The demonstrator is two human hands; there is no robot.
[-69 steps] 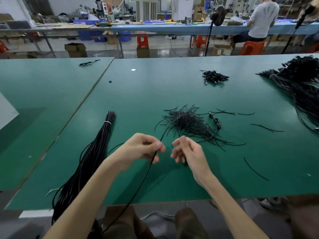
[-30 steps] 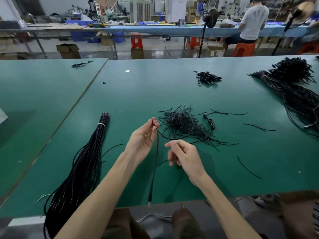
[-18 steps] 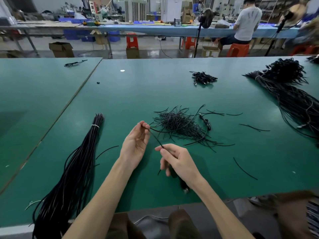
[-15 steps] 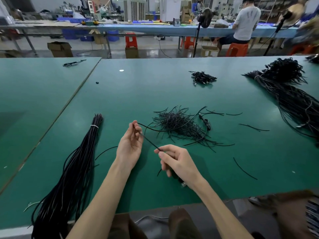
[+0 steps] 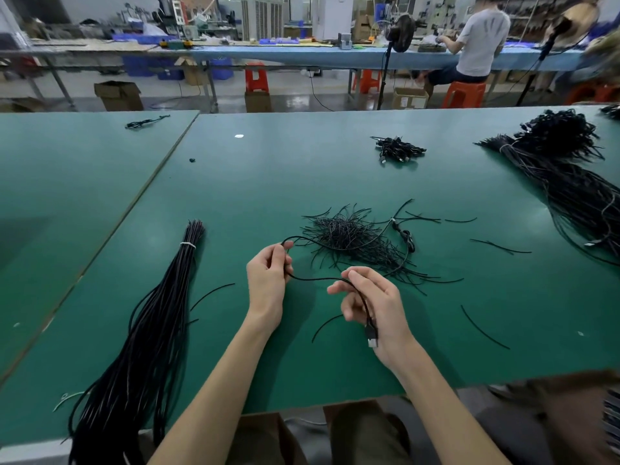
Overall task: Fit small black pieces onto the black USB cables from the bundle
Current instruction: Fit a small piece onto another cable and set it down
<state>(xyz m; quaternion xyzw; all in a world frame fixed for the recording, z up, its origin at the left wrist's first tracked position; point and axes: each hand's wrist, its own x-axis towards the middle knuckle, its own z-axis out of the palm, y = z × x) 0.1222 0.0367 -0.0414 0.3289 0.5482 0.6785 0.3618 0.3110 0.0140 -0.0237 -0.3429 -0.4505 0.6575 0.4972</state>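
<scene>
Table near edge runs just below both forearms. Right hand grips cable, plug pointing at that edge; cable runs left across centre frame to left hand, which pinches it. Bare green separates hands from bundle, lower left. Pieces lie just beyond

Bright even light, soft shadows, curved edges
</scene>
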